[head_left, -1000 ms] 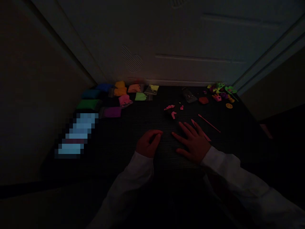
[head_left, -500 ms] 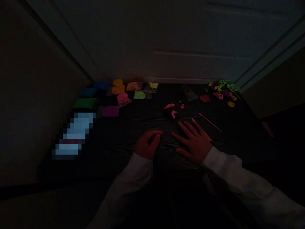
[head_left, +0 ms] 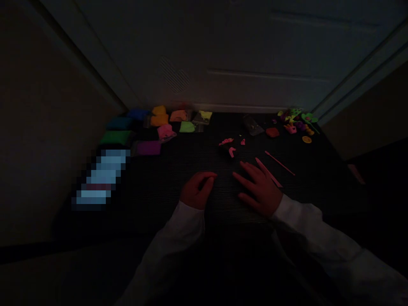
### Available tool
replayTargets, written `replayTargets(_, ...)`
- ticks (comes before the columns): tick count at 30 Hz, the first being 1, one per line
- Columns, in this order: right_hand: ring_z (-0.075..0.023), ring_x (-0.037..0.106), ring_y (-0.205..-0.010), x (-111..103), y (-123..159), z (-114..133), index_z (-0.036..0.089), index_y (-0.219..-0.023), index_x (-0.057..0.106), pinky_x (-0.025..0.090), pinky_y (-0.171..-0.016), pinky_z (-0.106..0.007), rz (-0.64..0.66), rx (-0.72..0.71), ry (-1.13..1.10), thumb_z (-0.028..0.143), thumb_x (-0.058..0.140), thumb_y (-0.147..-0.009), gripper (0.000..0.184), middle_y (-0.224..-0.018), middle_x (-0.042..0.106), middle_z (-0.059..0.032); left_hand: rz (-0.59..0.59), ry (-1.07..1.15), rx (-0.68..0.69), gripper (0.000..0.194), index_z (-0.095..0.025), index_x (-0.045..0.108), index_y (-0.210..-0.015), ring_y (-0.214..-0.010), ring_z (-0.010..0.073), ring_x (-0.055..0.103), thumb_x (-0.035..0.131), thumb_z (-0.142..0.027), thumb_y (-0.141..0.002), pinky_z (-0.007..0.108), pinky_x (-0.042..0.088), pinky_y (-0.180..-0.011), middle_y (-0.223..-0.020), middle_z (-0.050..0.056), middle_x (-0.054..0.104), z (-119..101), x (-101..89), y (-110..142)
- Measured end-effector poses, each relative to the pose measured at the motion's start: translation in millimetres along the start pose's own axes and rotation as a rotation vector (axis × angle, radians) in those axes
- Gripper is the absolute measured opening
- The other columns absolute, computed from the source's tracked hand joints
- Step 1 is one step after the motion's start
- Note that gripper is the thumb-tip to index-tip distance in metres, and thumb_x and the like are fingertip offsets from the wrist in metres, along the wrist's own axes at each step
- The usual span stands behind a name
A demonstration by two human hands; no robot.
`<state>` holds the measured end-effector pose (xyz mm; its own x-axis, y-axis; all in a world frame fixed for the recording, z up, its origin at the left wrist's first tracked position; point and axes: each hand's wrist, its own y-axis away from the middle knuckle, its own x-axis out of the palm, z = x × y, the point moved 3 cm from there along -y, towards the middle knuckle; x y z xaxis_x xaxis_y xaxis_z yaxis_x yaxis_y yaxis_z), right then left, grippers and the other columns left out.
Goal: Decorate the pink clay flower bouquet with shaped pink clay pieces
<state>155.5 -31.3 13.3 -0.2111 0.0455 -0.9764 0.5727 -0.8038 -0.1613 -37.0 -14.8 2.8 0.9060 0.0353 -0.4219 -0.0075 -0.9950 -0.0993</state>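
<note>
Left grip (head_left: 196, 192) still pinched; right grip (head_left: 262, 192) spread less than before

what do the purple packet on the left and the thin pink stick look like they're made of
Purple packet: probably soft clay, matt, in clear plastic film that shows past its edge.
Thin pink stick: likely smooth hard plastic, straight and evenly coloured.

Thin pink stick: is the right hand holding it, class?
No, the thin pink stick lies on the table, apart from the right hand.
</note>
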Motion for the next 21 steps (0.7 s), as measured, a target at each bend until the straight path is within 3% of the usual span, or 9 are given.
replayTargets(5,-0.0232,0.029,-0.122,-1,2,-3,0.022,-0.127,0.035,0.020,-0.099,-0.049,-0.103,0.028,-0.100,0.039,0.040,-0.081,0.049,-0.135,0.031,-0.0090,-0.015,-0.002,0.005,0.015,-0.021,0.062,-0.080,-0.078,0.0133,0.057,0.049,-0.025,-0.074,0.026,0.044,-0.072,-0.083,0.001,0.064,-2,0.1,0)
replayTargets(12,-0.0265,0.028,-0.121,2,-2,7,0.030,-0.124,0.039,0.017,-0.096,-0.054,0.024,-0.012,0.035,0.038,0.038,-0.083,0.041,-0.137,0.029,-0.0067,-0.013,0.008,0.010,0.016,-0.020,0.062,-0.080,-0.077,0.0140,0.057,0.048,-0.026,-0.075,0.027,0.045,-0.071,-0.083,0.001,0.064,-1,1.3,0)
replayTargets(21,-0.0245,0.032,-0.119,8,-11,14,0.033,-0.117,0.047,0.017,-0.097,-0.052,0.002,0.000,0.009,0.036,0.040,-0.083,0.035,-0.134,0.033,-0.0061,-0.015,0.025,0.004,0.016,-0.020,0.062,-0.081,-0.076,0.0137,0.058,0.048,-0.026,-0.074,0.027,0.045,-0.072,-0.083,0.002,0.064,0,0.8,0)
